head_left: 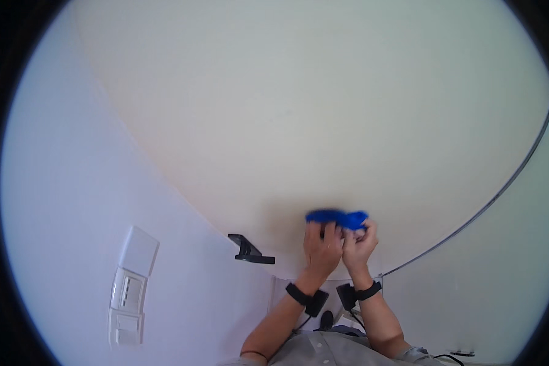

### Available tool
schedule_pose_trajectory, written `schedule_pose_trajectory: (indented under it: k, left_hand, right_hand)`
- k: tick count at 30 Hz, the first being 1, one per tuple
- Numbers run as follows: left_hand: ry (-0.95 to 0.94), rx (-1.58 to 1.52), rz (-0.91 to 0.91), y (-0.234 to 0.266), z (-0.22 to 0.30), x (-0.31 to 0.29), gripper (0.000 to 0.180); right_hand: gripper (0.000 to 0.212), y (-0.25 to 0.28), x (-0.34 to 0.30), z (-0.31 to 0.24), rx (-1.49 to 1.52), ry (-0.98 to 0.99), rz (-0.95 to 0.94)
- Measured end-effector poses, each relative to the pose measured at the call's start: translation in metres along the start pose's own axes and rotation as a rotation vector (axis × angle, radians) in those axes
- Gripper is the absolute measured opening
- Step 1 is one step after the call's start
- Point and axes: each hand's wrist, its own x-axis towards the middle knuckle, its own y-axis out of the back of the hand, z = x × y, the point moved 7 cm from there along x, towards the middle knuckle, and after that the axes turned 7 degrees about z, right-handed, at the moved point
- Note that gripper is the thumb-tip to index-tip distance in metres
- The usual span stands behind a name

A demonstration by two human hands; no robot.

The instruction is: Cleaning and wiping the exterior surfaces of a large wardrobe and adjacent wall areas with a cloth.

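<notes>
A crumpled blue cloth (334, 216) is bunched in front of a large pale panel (274, 134), close to its surface. My left hand (323, 247) grips the cloth from below, fingers curled into its near side. Close beside it, my right hand (360, 245) pinches the cloth's right end. Both wrists wear black straps with small dark boxes and thin cables. Whether the cloth touches the panel, I cannot tell; a soft shadow falls around it.
A black lever handle (253, 251) juts from the panel's left side. Farther left, a white switch plate (128, 287) sits on the wall (61, 201). A dark curved-looking seam (488, 204) bounds the panel on the right. Below shows a dark shoe (327, 320).
</notes>
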Motion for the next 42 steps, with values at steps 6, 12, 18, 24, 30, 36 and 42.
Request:
schedule_pose_trajectory:
  k: [6, 12, 18, 24, 30, 36, 42]
  left_hand:
    - [-0.177, -0.056, 0.234, 0.083, 0.035, 0.151, 0.026]
    - [-0.113, 0.144, 0.391, 0.130, -0.037, 0.139, 0.026]
    - [0.345, 0.254, 0.148, 0.094, -0.155, -0.021, 0.022]
    - [0.453, 0.190, 0.053, 0.077, -0.175, -0.079, 0.024]
    - [0.122, 0.084, 0.305, 0.133, -0.114, 0.059, 0.039]
    - [-0.184, 0.029, 0.448, 0.214, -0.070, 0.211, 0.029]
    - [-0.068, 0.169, 0.409, 0.203, -0.130, 0.137, 0.024]
  right_hand:
    - [0.033, -0.071, 0.075, -0.160, 0.414, -0.045, -0.043]
    - [0.032, -0.148, 0.036, -0.171, 0.167, 0.119, -0.282]
    - [0.028, -0.162, -0.082, -0.024, -0.072, 0.079, -0.544]
    - [0.029, -0.144, -0.124, 0.021, -0.105, 0.201, -0.542]
    - [0.028, -0.171, -0.047, -0.088, 0.091, 0.090, -0.400]
    - [0.032, -0.230, 0.024, -0.239, 0.509, 0.164, -0.309]
    - [0.039, -0.243, -0.024, -0.191, 0.179, 0.263, -0.427]
